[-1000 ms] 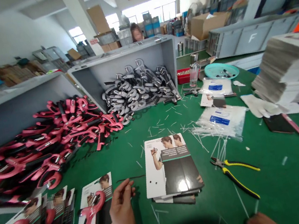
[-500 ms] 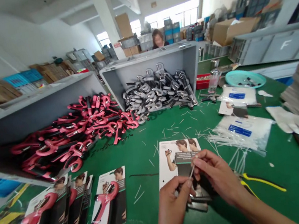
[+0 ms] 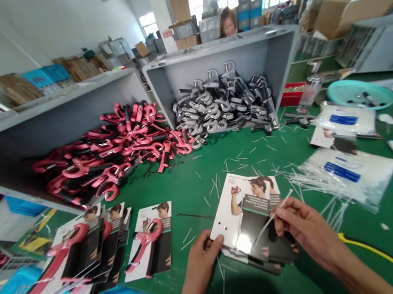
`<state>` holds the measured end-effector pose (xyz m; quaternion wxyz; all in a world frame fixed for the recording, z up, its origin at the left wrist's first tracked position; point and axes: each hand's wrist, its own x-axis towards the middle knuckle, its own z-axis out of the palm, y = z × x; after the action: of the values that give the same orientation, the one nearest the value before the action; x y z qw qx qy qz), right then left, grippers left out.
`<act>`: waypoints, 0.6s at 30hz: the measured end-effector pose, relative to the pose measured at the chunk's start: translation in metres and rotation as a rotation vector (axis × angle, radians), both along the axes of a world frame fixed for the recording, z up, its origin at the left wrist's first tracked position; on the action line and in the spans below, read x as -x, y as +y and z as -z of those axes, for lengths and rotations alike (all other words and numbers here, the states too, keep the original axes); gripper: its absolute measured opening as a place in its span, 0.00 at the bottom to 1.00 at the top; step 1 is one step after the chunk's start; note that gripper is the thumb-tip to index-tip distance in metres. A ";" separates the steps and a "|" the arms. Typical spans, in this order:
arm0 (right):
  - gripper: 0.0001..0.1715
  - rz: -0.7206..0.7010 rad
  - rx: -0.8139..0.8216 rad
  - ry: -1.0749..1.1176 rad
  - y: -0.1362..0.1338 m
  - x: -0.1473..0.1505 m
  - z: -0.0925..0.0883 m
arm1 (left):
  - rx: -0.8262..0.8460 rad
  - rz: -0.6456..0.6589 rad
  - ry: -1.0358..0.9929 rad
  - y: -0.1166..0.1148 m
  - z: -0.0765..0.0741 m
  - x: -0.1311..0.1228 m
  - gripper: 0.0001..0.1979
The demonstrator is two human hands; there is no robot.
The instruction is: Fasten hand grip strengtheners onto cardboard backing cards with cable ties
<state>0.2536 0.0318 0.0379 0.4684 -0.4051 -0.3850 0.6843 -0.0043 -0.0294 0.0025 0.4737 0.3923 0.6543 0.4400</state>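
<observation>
Head view: right fingers (image 3: pixel 288 217) hold one white tie (image 3: pixel 270 220).

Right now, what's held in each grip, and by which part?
Right grip: thin white tie, pinched near its upper end. Left grip: printed card, by its lower-left corner.

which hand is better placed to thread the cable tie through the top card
Probably the right hand: it pinches the cable tie over the grip strengthener card, whose corner the left hand holds.
</observation>
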 end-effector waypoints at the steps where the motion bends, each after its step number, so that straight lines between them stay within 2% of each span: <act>1: 0.10 -0.009 -0.034 -0.035 0.002 0.001 -0.002 | 0.000 -0.007 -0.131 0.003 0.003 0.000 0.19; 3: 0.09 0.032 -0.164 -0.137 0.009 0.004 -0.011 | -0.067 -0.103 -0.334 0.014 -0.001 0.001 0.19; 5: 0.08 0.154 -0.351 -0.261 0.017 0.009 -0.026 | -0.162 -0.157 -0.394 0.028 -0.015 0.003 0.19; 7: 0.07 0.254 -0.538 -0.374 0.023 0.016 -0.042 | -0.196 -0.073 -0.359 0.043 -0.032 0.005 0.18; 9: 0.07 0.257 -0.704 -0.474 0.027 0.023 -0.051 | -0.185 0.038 -0.304 0.052 -0.047 0.006 0.18; 11: 0.06 0.204 -0.852 -0.592 0.027 0.030 -0.052 | -0.169 0.111 -0.285 0.055 -0.053 0.004 0.18; 14: 0.06 0.181 -1.034 -0.734 0.024 0.037 -0.044 | -0.160 0.151 -0.306 0.053 -0.052 0.000 0.18; 18: 0.07 0.174 -1.082 -0.799 0.021 0.042 -0.037 | -0.147 0.157 -0.329 0.050 -0.048 -0.001 0.18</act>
<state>0.2113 0.0531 0.0747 0.4804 -0.3649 -0.7828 0.1527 -0.0031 0.0205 0.0508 0.5770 0.3985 0.5017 0.5064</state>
